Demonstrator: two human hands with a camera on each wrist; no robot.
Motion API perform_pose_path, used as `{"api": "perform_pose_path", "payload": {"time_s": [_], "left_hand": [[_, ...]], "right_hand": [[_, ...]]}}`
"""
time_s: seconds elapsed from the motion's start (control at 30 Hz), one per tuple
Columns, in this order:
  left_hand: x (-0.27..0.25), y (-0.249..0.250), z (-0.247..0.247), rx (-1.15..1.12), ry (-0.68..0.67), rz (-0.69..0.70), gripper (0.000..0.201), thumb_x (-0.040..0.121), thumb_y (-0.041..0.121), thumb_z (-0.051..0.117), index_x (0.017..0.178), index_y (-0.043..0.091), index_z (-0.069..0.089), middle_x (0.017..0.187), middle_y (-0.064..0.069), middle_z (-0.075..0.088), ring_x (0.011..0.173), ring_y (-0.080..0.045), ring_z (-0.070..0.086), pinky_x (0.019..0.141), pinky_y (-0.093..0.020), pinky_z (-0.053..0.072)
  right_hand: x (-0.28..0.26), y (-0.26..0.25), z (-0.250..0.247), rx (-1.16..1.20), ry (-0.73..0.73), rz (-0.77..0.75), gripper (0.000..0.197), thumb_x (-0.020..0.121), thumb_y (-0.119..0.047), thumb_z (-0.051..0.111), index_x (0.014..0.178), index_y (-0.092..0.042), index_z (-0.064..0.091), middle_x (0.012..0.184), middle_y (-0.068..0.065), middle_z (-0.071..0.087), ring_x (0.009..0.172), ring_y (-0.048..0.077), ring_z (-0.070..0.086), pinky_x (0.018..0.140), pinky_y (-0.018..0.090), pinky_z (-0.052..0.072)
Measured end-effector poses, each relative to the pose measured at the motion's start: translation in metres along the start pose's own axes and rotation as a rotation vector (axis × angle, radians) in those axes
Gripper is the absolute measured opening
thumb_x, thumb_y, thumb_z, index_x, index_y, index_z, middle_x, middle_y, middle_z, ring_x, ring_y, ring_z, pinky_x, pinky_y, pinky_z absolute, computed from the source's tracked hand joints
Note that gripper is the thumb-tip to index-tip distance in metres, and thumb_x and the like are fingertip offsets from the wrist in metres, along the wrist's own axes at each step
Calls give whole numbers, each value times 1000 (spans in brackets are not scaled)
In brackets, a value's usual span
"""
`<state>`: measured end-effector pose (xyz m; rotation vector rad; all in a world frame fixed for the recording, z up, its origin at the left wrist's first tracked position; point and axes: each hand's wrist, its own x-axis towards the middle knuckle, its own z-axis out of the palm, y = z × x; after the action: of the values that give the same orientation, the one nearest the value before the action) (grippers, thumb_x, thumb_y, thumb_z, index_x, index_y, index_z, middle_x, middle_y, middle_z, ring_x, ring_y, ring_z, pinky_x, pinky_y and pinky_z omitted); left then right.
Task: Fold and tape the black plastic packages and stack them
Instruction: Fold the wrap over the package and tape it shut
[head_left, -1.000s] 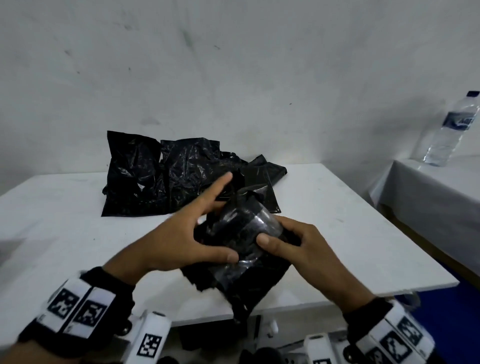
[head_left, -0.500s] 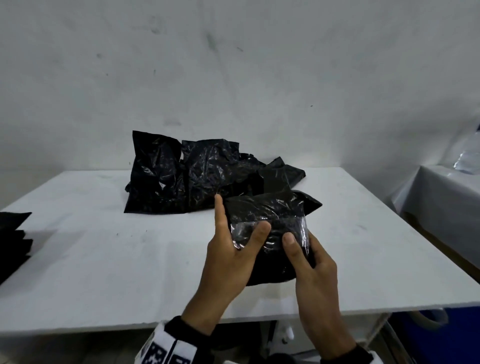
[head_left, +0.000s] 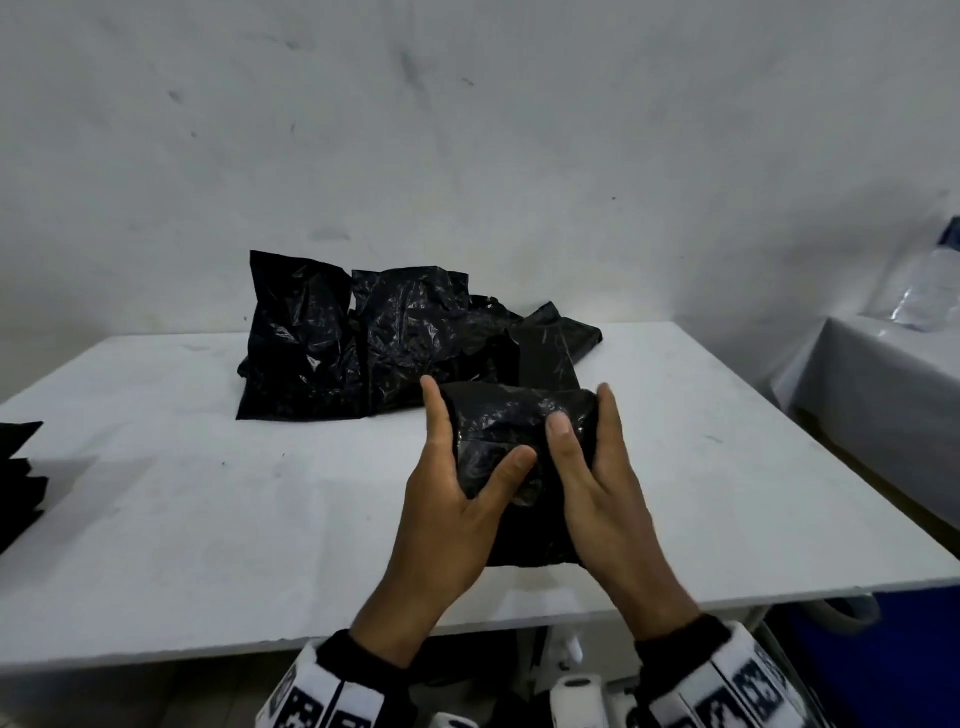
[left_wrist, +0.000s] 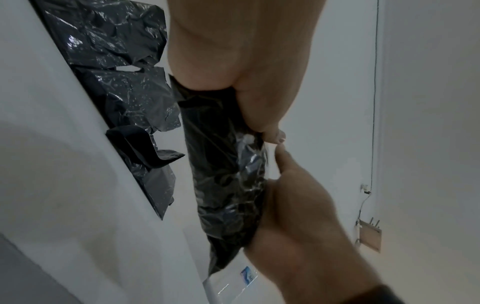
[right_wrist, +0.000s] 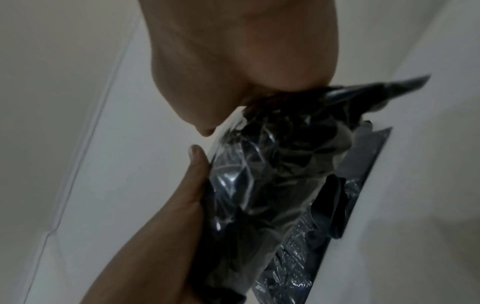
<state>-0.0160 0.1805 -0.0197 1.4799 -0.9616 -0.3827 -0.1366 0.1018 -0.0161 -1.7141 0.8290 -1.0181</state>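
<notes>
I hold one folded black plastic package (head_left: 511, 431) upright above the white table (head_left: 208, 509), between both hands. My left hand (head_left: 457, 488) grips its left side, thumb on the front and fingers behind. My right hand (head_left: 597, 478) grips its right side the same way. Clear tape glints on the package (left_wrist: 233, 174) in the left wrist view, and on the package (right_wrist: 259, 185) in the right wrist view. A heap of loose black packages (head_left: 374, 343) lies behind, near the wall. Stacked black packages (head_left: 18, 478) show at the left edge.
A second table with a grey cover (head_left: 893, 374) stands at the right, with a clear water bottle (head_left: 930, 291) on it. A white wall rises close behind the table. A tape roll (head_left: 574, 696) sits below the table's front edge.
The package has turned so its plain folded side faces me, and it sits higher between my hands. My right hand moved from the front to the package's right edge. The view shifted slightly left.
</notes>
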Motion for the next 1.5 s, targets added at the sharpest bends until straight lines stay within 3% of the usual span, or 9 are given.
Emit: {"api": "perform_pose_path", "payload": {"time_s": [0.13,0.27,0.5,0.63,0.77,1.13,1.23,1.37,1.5], "left_hand": [[2,-2,-6,-48,19,-43,102,78,57,62,157,48,-2,102,44,62,98,27,57,79,2,42],[1,-5,-13,-110,22,-122,93,79,64,54,155,54,2,120,39,56,104,25,56,87,-3,45],[6,-10,-21,-213,-34,-137,103,64,101,40,152,48,33,146,19,55,135,-2,50,117,-39,40],[4,-6,-24,-60,-33,-55,111,59,97,53,153,40,34,120,25,69,109,7,66,95,-19,53],[3,-8,-29,17,19,-49,101,70,75,72,155,39,31,110,24,73,101,6,69,96,-30,56],[5,-12,-39,69,18,-84,84,84,68,34,157,45,-1,77,37,67,80,26,58,70,-1,45],[5,-12,-43,69,6,-115,86,83,71,32,158,46,0,71,22,59,66,24,55,67,-7,45],[3,-7,-46,90,11,-118,71,97,56,33,157,46,-4,64,20,51,57,31,47,60,3,38],[2,-5,-49,56,-35,-61,66,101,47,32,152,52,-9,93,37,46,65,40,40,65,9,33]], "right_hand": [[6,-2,3,8,-42,33,80,85,-71,41,156,-45,17,117,-40,53,100,-27,52,89,6,43],[2,-4,9,-9,-17,-2,76,87,-65,41,156,-38,25,98,-43,52,89,-32,51,74,-4,39],[3,6,23,49,27,-55,65,96,-69,30,152,-35,31,133,-15,61,123,2,56,109,39,46],[-1,-1,26,-35,-29,-51,88,82,-88,27,156,-40,17,150,-14,47,134,5,48,114,35,40],[0,-3,30,-145,-50,-61,91,81,-77,36,157,-34,13,150,-7,45,128,7,47,98,19,37],[4,3,37,-107,-59,-40,67,94,-61,25,154,-31,24,123,-15,55,110,2,56,80,-5,38],[3,5,38,-81,-78,-18,69,94,-67,23,155,-35,20,125,-24,53,121,3,54,86,-2,37],[-1,3,39,-131,-146,-90,98,80,-86,44,152,-53,-13,158,-16,31,142,4,35,114,29,35],[-1,2,40,-191,-191,-84,87,88,-69,41,155,-48,-11,140,-23,27,125,-9,31,96,9,27]]}}
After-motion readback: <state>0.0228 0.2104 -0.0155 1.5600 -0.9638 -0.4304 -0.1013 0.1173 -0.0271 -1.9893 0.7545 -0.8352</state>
